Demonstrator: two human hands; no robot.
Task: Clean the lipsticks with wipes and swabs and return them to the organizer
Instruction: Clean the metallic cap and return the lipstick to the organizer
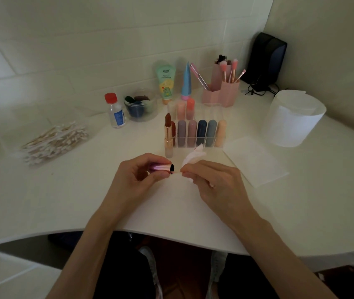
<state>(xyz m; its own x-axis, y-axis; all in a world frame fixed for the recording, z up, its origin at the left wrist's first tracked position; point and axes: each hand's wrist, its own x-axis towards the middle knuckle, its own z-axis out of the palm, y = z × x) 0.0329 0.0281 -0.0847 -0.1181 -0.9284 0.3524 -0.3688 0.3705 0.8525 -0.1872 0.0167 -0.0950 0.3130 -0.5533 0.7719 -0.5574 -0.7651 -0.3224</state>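
Note:
My left hand (138, 172) grips a shiny pink lipstick cap (161, 167) lying sideways, its dark open mouth facing right. My right hand (210, 180) pinches a thin cotton swab (177, 173) whose tip is at the cap's opening, and also holds a crumpled white wipe (193, 157). An uncapped red-brown lipstick (168, 137) stands upright on the table just in front of the clear organizer (199, 134), which holds several capped lipsticks in muted colours.
A pile of cotton swabs (53, 142) lies at left. A red-capped bottle (115, 111), a jar (141, 105), two tubes (167, 83) and pink brush holders (223, 89) stand behind. A white wipe roll (292, 119) and flat wipe (256, 160) sit at right.

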